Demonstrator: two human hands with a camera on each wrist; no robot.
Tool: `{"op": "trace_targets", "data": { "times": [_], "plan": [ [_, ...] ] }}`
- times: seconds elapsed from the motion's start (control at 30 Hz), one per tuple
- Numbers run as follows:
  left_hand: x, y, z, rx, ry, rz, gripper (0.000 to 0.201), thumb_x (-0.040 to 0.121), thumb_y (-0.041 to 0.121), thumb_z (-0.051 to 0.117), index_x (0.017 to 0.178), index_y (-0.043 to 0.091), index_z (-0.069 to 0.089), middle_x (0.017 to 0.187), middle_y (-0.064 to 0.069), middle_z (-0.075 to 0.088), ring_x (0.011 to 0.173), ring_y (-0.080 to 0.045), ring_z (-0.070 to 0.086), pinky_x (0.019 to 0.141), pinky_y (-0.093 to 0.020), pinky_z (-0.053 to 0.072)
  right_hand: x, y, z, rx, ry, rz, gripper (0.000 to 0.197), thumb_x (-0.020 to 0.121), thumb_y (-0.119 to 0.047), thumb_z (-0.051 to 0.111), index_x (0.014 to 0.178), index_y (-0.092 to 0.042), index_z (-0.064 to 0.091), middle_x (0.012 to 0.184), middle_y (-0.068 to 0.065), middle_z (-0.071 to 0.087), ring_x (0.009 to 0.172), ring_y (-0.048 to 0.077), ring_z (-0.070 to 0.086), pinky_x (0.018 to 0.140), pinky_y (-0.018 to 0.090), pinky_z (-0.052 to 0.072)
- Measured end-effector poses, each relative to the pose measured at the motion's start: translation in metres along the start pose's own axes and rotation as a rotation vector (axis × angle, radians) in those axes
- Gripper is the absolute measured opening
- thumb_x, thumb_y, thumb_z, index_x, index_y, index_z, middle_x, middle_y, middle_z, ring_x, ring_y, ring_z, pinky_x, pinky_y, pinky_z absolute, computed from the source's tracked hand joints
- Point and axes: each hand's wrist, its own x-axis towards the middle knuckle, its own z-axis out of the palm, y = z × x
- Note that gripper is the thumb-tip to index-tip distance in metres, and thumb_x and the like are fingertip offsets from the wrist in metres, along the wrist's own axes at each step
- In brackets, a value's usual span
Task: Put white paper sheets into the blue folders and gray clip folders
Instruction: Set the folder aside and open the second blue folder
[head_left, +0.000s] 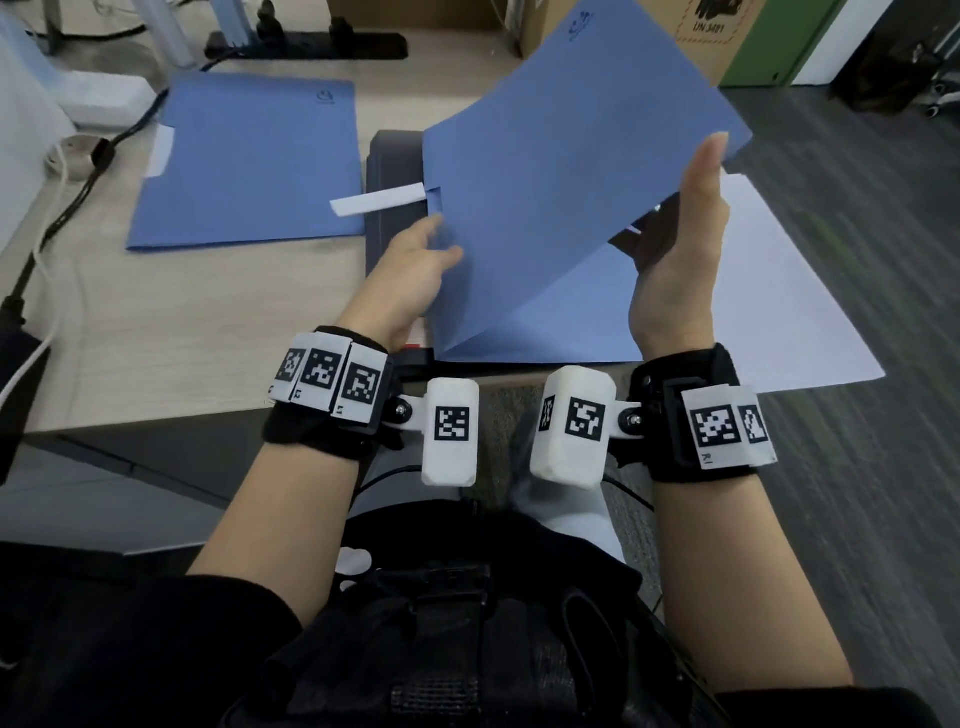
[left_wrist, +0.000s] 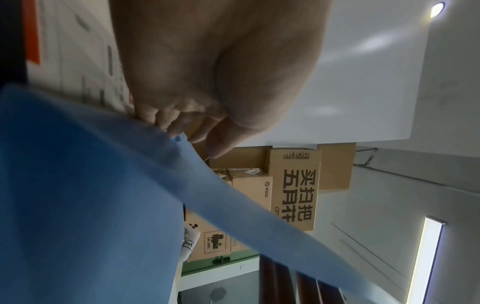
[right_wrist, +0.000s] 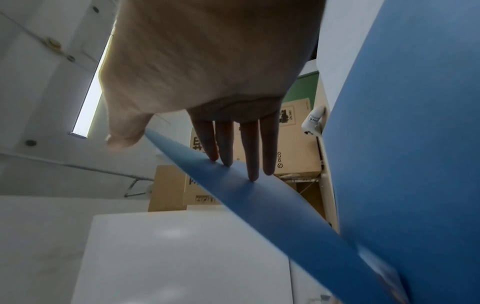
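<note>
In the head view a blue folder (head_left: 561, 171) stands half open in front of me, its front cover lifted and its back cover (head_left: 571, 322) flat. My left hand (head_left: 423, 260) pinches the cover's left edge; the left wrist view shows its curled fingers (left_wrist: 168, 121) on the blue cover (left_wrist: 85, 195). My right hand (head_left: 680, 244) holds the cover's right edge, thumb on top and straight fingers (right_wrist: 228, 148) beneath the cover (right_wrist: 249, 191). A white paper sheet (head_left: 779, 291) lies under the folder and juts out to the right. A dark gray clip folder (head_left: 392, 171) lies beneath.
A second blue folder (head_left: 249, 161) lies closed on the wooden table (head_left: 182, 338) at the left, a white tab at its edge. A white strip (head_left: 376, 200) sticks out between the two folders. Cables and a power strip (head_left: 78, 156) lie far left, and cardboard boxes (head_left: 717, 31) stand behind.
</note>
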Motion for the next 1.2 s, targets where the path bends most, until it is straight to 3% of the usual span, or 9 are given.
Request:
{"op": "trace_targets", "data": {
  "times": [0.1, 0.2, 0.33, 0.43, 0.53, 0.67, 0.87, 1.03, 1.2],
  "plan": [
    [-0.004, 0.000, -0.009, -0.012, 0.006, -0.021, 0.037, 0.097, 0.000, 0.037, 0.130, 0.011, 0.046, 0.128, 0.004, 0.055, 0.114, -0.006, 0.056, 0.091, -0.010, 0.039, -0.001, -0.002, 0.017, -0.022, -0.101, -0.013, 0.037, 0.086, -0.048, 0.029, 0.105, -0.034, 0.057, 0.108, 0.000, 0.060, 0.088, 0.012, 0.061, 0.077, 0.030, 0.052],
    [-0.010, 0.002, -0.020, -0.059, -0.028, -0.041, 0.040, 0.098, 0.005, 0.038, 0.138, 0.007, 0.042, 0.119, -0.002, 0.056, 0.104, -0.012, 0.054, 0.092, -0.019, 0.041, -0.004, -0.002, 0.037, -0.046, -0.209, -0.011, 0.034, 0.080, -0.053, 0.034, 0.096, -0.041, 0.061, 0.100, -0.010, 0.063, 0.089, 0.006, 0.061, 0.077, 0.024, 0.050],
    [-0.021, 0.004, -0.038, -0.097, -0.077, -0.052, 0.035, 0.100, 0.019, 0.040, 0.133, 0.010, 0.049, 0.122, -0.012, 0.058, 0.105, -0.021, 0.054, 0.095, -0.031, 0.048, -0.002, 0.004, 0.058, -0.132, -0.324, -0.016, 0.035, 0.083, -0.046, 0.039, 0.108, -0.029, 0.056, 0.103, -0.013, 0.063, 0.103, 0.009, 0.060, 0.083, 0.025, 0.050],
    [-0.031, 0.012, -0.053, -0.127, -0.094, -0.034, 0.041, 0.100, 0.036, 0.036, 0.127, 0.012, 0.055, 0.120, -0.010, 0.064, 0.102, -0.023, 0.060, 0.091, -0.040, 0.054, -0.001, 0.013, 0.073, -0.195, -0.409, -0.002, 0.037, 0.094, -0.033, 0.042, 0.123, -0.016, 0.056, 0.126, 0.002, 0.060, 0.125, 0.014, 0.053, 0.101, 0.033, 0.048],
    [-0.043, 0.021, -0.066, -0.162, -0.109, -0.013, 0.048, 0.099, 0.049, 0.027, 0.116, 0.019, 0.061, 0.095, 0.002, 0.069, 0.091, -0.022, 0.066, 0.091, -0.047, 0.054, -0.001, 0.022, 0.088, -0.238, -0.447, 0.002, 0.039, 0.095, -0.025, 0.045, 0.126, -0.006, 0.057, 0.130, 0.007, 0.060, 0.126, 0.013, 0.053, 0.105, 0.030, 0.045],
    [-0.056, 0.028, -0.086, -0.280, -0.076, 0.021, 0.054, 0.100, 0.051, 0.014, 0.107, 0.024, 0.060, 0.113, -0.007, 0.063, 0.098, -0.032, 0.062, 0.079, -0.047, 0.057, -0.001, 0.038, 0.105, -0.378, -0.498, 0.010, 0.033, 0.089, -0.026, 0.058, 0.119, -0.012, 0.063, 0.126, 0.001, 0.063, 0.122, 0.009, 0.055, 0.100, 0.032, 0.047],
    [-0.066, 0.021, -0.118, -0.512, 0.283, 0.174, 0.051, 0.096, 0.052, 0.017, 0.095, 0.027, 0.062, 0.086, 0.010, 0.072, 0.081, -0.013, 0.067, 0.069, -0.032, 0.051, -0.004, 0.056, 0.123, -0.651, -0.562, 0.061, 0.033, 0.086, -0.021, 0.067, 0.118, -0.013, 0.064, 0.122, -0.005, 0.063, 0.117, 0.006, 0.054, 0.089, 0.012, 0.040],
    [-0.070, 0.014, -0.145, -0.644, 0.584, 0.216, 0.051, 0.098, 0.046, 0.028, 0.076, 0.018, 0.065, 0.074, 0.006, 0.066, 0.070, -0.011, 0.061, 0.063, -0.023, 0.042, -0.002, 0.072, 0.131, -0.817, -0.580, 0.096, 0.044, 0.082, -0.022, 0.071, 0.123, -0.014, 0.060, 0.131, 0.000, 0.055, 0.124, 0.009, 0.047, 0.092, 0.010, 0.031],
    [-0.070, 0.007, -0.165, -0.480, 0.859, 0.246, 0.017, 0.087, 0.019, 0.054, 0.094, 0.016, 0.070, 0.107, -0.001, 0.072, 0.094, -0.011, 0.069, 0.070, -0.019, 0.051, 0.002, 0.091, 0.130, -0.955, -0.587, 0.255, 0.064, 0.073, -0.045, 0.074, 0.130, -0.026, 0.052, 0.145, -0.003, 0.039, 0.137, 0.018, 0.034, 0.114, 0.049, 0.026]
  ]
}}
